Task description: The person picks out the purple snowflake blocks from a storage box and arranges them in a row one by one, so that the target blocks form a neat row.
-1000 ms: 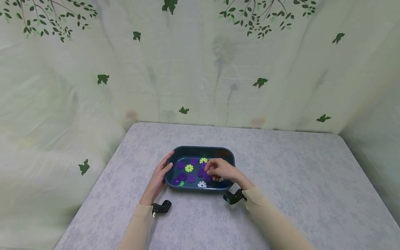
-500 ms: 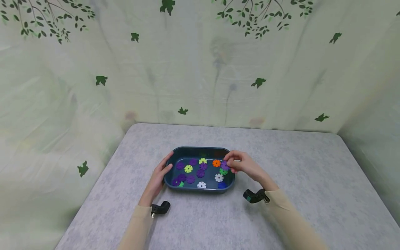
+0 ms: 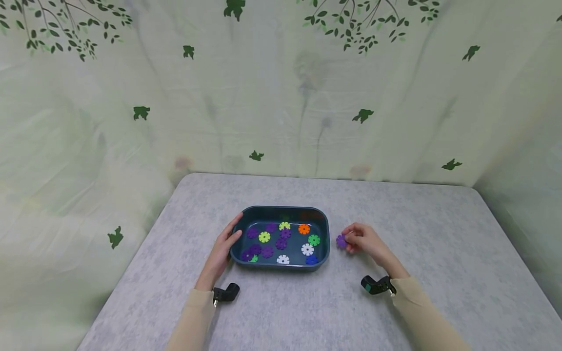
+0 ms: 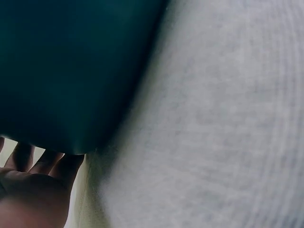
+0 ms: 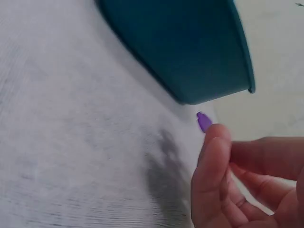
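Observation:
My right hand [image 3: 365, 241] pinches a purple notched plastic disc [image 3: 341, 241] between thumb and fingertips, just outside the right end of the dark teal tray [image 3: 281, 266]. In the right wrist view the purple disc [image 5: 204, 122] shows edge-on beyond the thumb tip, near the tray's outer wall [image 5: 190, 52]. My left hand [image 3: 223, 251] grips the tray's left end, thumb over the rim and fingers along the outside. The left wrist view shows those fingers [image 4: 45, 161] against the outer wall, their tips hidden.
Inside the tray lie several similar discs: purple ones [image 3: 268, 251], yellow ones [image 3: 264, 237], an orange one [image 3: 304, 229], a green one [image 3: 313, 240], white ones [image 3: 308, 249] and a blue one [image 3: 312, 260]. A grey mottled table [image 3: 421, 234] carries the tray; a leaf-printed curtain [image 3: 281, 97] hangs behind.
My right hand has picked up a purple disc from the tray and carried it right, over the rim, to beside the tray. The left hand has stayed on the tray's left end.

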Demonstrator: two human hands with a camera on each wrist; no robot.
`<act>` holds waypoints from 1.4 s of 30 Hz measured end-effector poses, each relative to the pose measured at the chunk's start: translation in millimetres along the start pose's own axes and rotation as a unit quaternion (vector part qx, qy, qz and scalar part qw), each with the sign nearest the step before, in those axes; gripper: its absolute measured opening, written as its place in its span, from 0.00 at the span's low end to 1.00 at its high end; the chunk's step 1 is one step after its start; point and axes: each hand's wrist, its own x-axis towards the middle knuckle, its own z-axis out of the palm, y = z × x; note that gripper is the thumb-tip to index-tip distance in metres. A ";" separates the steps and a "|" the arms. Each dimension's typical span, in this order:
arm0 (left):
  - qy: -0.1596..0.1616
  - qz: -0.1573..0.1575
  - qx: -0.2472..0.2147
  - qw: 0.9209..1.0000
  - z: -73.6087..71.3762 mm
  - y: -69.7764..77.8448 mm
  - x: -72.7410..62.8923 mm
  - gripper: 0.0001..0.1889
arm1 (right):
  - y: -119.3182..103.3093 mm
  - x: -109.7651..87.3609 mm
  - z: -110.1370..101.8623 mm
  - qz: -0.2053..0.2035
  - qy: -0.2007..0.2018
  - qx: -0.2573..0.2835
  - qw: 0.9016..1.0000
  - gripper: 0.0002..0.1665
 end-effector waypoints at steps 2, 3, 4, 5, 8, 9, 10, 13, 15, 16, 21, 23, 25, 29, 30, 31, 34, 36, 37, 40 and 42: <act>0.001 0.002 0.000 1.000 -0.3 -0.6 0.6 0.26 | 3.8 0.5 1.0 0.004 -0.001 -0.009 1.000 0.12; 0.002 0.002 0.000 1.000 -0.5 -0.9 0.9 0.26 | 5.2 0.8 1.9 0.006 0.001 -0.016 1.000 0.12; 0.003 0.003 0.000 1.000 -0.6 -1.3 1.2 0.26 | 6.0 1.2 3.2 0.009 0.003 -0.020 1.000 0.11; 0.004 0.004 0.000 1.000 -0.8 -1.7 1.5 0.26 | 6.8 1.7 4.8 0.011 0.008 -0.027 1.000 0.11; 0.003 0.005 0.001 1.000 -1.0 -2.3 1.8 0.26 | 7.8 3.5 9.4 0.018 0.024 -0.053 0.998 0.09; 0.004 0.004 0.000 1.000 -0.9 -2.2 1.7 0.26 | 7.6 4.0 10.9 0.021 0.032 -0.063 0.997 0.09; 0.004 0.003 0.000 1.000 -0.7 -2.0 1.5 0.26 | 6.8 4.2 12.3 0.024 0.038 -0.073 0.996 0.09; 0.004 0.003 -0.002 1.000 -0.1 -1.1 0.9 0.26 | 2.5 4.6 14.1 0.023 0.054 -0.106 0.993 0.09; 0.003 0.003 -0.003 1.000 0.2 -0.6 0.5 0.26 | -3.3 4.1 14.3 0.015 0.060 -0.109 0.992 0.10; 0.003 0.003 -0.003 1.000 0.4 -0.3 0.2 0.26 | -6.7 3.8 14.1 0.008 0.061 -0.106 0.993 0.10; 0.002 0.003 -0.001 1.000 0.8 0.1 -0.4 0.26 | -26.4 3.4 16.8 -0.030 0.052 -0.048 0.997 0.14; 0.002 0.004 -0.001 1.000 0.7 -0.2 -0.4 0.26 | -34.1 4.6 21.6 -0.042 0.048 -0.025 0.998 0.15; 0.003 0.005 -0.002 1.000 0.6 -0.6 -0.3 0.25 | -41.6 6.6 29.0 -0.052 0.039 -0.008 0.998 0.16; 0.005 0.005 -0.005 1.000 0.6 -1.2 -0.2 0.25 | -54.2 13.2 50.9 -0.056 -0.003 0.018 0.998 0.17; 0.005 0.006 -0.006 1.000 0.5 -1.1 -0.2 0.25 | -56.6 15.1 57.1 -0.056 -0.015 0.021 0.998 0.17; 0.007 0.006 -0.006 1.000 0.5 -1.0 -0.1 0.25 | -58.5 17.2 63.5 -0.055 -0.027 0.022 0.998 0.16; 0.008 0.005 -0.007 1.000 0.3 -0.3 0.0 0.25 | -61.7 24.1 82.4 -0.059 -0.062 0.020 0.996 0.16; 0.008 0.003 -0.009 1.000 0.4 1.2 -0.2 0.25 | -62.2 28.4 93.9 -0.057 -0.078 0.013 0.995 0.16; 0.007 0.002 -0.010 1.000 1.1 4.0 -0.9 0.25 | -61.7 30.7 99.2 -0.054 -0.084 0.010 0.995 0.15; 0.002 -0.003 -0.010 1.000 4.0 13.5 -4.0 0.26 | -59.4 37.4 113.9 -0.039 -0.098 0.002 0.994 0.15; 0.001 -0.006 -0.007 1.000 6.3 20.2 -6.0 0.26 | -57.7 40.5 122.2 -0.028 -0.103 -0.005 0.994 0.15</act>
